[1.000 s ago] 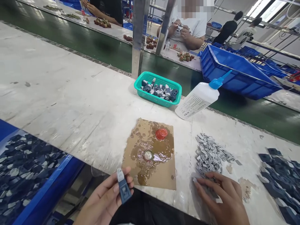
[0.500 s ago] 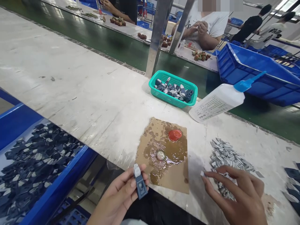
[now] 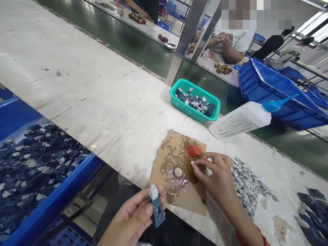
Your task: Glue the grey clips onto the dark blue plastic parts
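Observation:
My left hand (image 3: 139,213) holds a dark blue part with a light grey piece (image 3: 156,208) at its upper end, near the table's front edge. Between thumb and forefinger, my right hand (image 3: 214,171) pinches a small white piece (image 3: 192,163) over the right side of a cardboard sheet (image 3: 160,174). Wet brown liquid covers much of the cardboard, which carries a red cap (image 3: 194,150) and a small round metallic-looking disc (image 3: 178,172). A pile of small grey pieces (image 3: 247,182) lies right of the cardboard, partly hidden by my right hand and forearm.
A green basket (image 3: 194,116) of blue and grey parts stands behind the cardboard, beside a tilted white bottle (image 3: 242,119) with a blue nozzle. Dark parts (image 3: 314,213) lie far right. A blue bin (image 3: 84,167) of parts is at left. A person (image 3: 230,44) sits across the green belt.
My right hand has moved left from the grey pile to above the cardboard with the white piece. My left hand still holds the blue part, and the camera view has shifted slightly.

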Demonstrator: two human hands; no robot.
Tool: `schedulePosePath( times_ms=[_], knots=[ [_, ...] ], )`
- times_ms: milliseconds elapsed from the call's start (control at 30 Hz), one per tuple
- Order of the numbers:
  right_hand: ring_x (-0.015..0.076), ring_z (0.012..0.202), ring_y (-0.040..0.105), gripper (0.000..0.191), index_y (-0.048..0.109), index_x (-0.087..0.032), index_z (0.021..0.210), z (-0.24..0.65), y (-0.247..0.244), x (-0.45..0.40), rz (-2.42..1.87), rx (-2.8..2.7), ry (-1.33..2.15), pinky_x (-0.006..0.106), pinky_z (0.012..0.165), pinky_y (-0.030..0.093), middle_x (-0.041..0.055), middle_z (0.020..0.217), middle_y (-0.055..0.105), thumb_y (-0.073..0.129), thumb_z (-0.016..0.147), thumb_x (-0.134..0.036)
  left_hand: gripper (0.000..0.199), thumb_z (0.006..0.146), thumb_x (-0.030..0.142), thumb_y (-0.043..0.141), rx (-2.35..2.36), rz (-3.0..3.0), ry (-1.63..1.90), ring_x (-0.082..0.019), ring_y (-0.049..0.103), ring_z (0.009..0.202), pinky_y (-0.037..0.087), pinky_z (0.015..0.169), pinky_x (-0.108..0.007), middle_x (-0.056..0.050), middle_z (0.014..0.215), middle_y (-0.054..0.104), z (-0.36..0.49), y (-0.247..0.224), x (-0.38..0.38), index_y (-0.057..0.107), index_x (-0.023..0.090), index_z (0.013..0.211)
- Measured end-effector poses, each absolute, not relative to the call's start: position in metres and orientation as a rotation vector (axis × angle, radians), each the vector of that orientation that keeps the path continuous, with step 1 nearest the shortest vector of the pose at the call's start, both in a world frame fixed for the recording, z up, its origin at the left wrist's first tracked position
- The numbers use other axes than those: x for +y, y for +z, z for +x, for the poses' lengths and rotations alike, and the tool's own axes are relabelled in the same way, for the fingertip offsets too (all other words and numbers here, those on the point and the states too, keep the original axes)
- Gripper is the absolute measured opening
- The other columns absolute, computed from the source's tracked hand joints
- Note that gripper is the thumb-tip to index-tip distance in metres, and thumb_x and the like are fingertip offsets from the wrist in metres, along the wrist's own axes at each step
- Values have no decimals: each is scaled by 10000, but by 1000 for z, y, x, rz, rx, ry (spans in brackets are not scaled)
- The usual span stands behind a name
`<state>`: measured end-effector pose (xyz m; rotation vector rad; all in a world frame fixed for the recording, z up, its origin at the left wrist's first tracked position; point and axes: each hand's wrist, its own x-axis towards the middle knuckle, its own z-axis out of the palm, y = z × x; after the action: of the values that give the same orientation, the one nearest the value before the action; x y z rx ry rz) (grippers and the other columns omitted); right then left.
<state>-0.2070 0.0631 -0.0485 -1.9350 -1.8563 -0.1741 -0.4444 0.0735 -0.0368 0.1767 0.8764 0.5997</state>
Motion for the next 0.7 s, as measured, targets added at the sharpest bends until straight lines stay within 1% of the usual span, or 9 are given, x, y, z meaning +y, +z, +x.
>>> schedulePosePath(
  times_ms=[267,367,467,567,633,700],
  knots=[
    [216,822,438,194,653,-240,702,-208,-46,66,-1943,-1863,-152,378,738,355,44,828,574,545,829,-339,294,522,302,846,876,155,611,-163,657,780,505,712,-180,-35,757,746,-442,-33,77,767,225,795],
    [213,826,445,180,653,-238,712,-210,-39,63,-1930,-1860,-158,368,735,347,42,818,568,555,826,-336,308,511,314,850,874,153,619,-175,661,787,516,726,-205,-40,765,750,-442,-35,77,767,226,794],
    [200,810,470,118,658,-221,766,-212,-32,61,-1883,-1812,-280,372,752,327,40,812,549,592,813,-307,318,517,343,843,912,180,620,-198,668,829,526,725,-227,-44,800,758,-441,-34,77,765,235,805],
    [194,796,479,106,656,-212,768,-214,-32,59,-1858,-1805,-332,376,763,318,39,803,542,603,811,-292,327,518,378,833,950,233,612,-208,674,832,529,682,-226,-36,804,757,-440,-34,75,761,249,810],
    [198,800,471,137,653,-212,740,-215,-35,59,-1871,-1824,-294,368,750,322,44,804,548,585,821,-300,317,529,394,825,949,263,619,-198,674,830,518,681,-214,-33,809,755,-438,-35,74,759,252,805],
    [197,797,476,125,655,-212,755,-216,-37,57,-1871,-1803,-304,367,748,323,44,809,549,588,819,-296,298,552,398,814,935,301,629,-186,670,836,505,688,-201,-34,822,754,-437,-38,72,756,251,804]
  ],
)
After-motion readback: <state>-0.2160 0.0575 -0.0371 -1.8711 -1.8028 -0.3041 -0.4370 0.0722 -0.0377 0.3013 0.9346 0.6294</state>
